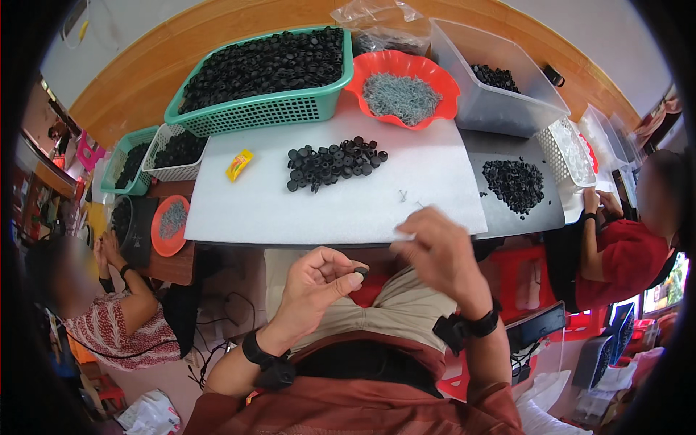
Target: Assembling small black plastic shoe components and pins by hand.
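My left hand (317, 284) is closed, pinching a small black round rubber-like piece (360, 272) between thumb and fingers, over my lap just in front of the table edge. My right hand (439, 250) is to its right at the table's edge, its fingers smeared by motion; whether they hold anything is hidden. Just beyond it, a few loose screws (403, 196) lie on the white sheet (254, 206). A pile of similar black round pieces (333, 163) sits in the middle of that sheet. Behind it stands a red scalloped bowl (451, 87) full of small grey screws.
A green basket (254, 112) heaped with black pieces and a clear bin (500, 109) stand at the back. A yellow packet (238, 165) lies left. Smaller black parts (513, 185) are piled on a dark board at right. Co-workers (119, 319) sit on both sides.
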`<control>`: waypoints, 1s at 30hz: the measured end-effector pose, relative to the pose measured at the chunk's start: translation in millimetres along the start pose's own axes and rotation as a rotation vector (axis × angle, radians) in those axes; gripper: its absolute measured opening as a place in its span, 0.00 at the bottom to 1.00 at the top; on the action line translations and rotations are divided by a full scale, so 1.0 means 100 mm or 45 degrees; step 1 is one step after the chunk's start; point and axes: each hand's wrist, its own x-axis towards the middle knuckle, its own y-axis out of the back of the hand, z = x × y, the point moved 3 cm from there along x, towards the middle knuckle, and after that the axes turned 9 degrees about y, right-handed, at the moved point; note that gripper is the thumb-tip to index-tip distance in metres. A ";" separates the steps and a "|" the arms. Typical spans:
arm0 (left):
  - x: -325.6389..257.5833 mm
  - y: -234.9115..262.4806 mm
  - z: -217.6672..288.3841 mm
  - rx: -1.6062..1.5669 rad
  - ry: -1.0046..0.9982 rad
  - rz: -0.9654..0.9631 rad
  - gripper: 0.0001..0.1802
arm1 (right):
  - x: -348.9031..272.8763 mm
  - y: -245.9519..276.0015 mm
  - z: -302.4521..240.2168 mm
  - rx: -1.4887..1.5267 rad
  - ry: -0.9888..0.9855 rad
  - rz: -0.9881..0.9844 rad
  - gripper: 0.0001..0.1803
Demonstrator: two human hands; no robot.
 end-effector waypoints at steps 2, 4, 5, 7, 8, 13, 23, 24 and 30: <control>0.00 0.02 -0.02 0.021 -0.020 0.007 0.10 | 0.09 0.09 0.19 -0.254 -0.072 0.053 0.10; 0.01 0.02 -0.03 0.046 -0.043 0.006 0.10 | 0.17 0.15 0.28 -0.355 -0.122 -0.002 0.10; 0.00 0.03 -0.04 0.086 -0.046 0.009 0.10 | 0.19 0.15 0.32 -0.446 -0.171 -0.061 0.10; 0.00 0.03 -0.04 0.126 -0.055 0.012 0.10 | 0.23 0.13 0.37 -0.466 -0.158 -0.107 0.10; -0.01 0.02 -0.03 0.145 -0.062 0.006 0.10 | 0.25 0.11 0.39 -0.484 -0.147 -0.150 0.11; -0.01 -0.02 0.02 0.266 -0.140 -0.029 0.10 | 0.27 0.09 0.42 -0.569 -0.082 -0.257 0.11; 0.44 -0.31 0.95 0.934 -0.528 0.189 0.11 | 0.15 0.16 0.50 -0.180 -0.022 0.022 0.09; 0.56 -0.33 1.05 0.978 -0.642 0.201 0.11 | 0.14 0.15 0.53 -0.181 -0.014 0.032 0.09; 1.09 -0.35 1.55 1.001 -0.726 0.315 0.11 | 0.06 0.13 0.70 0.169 -0.274 0.191 0.06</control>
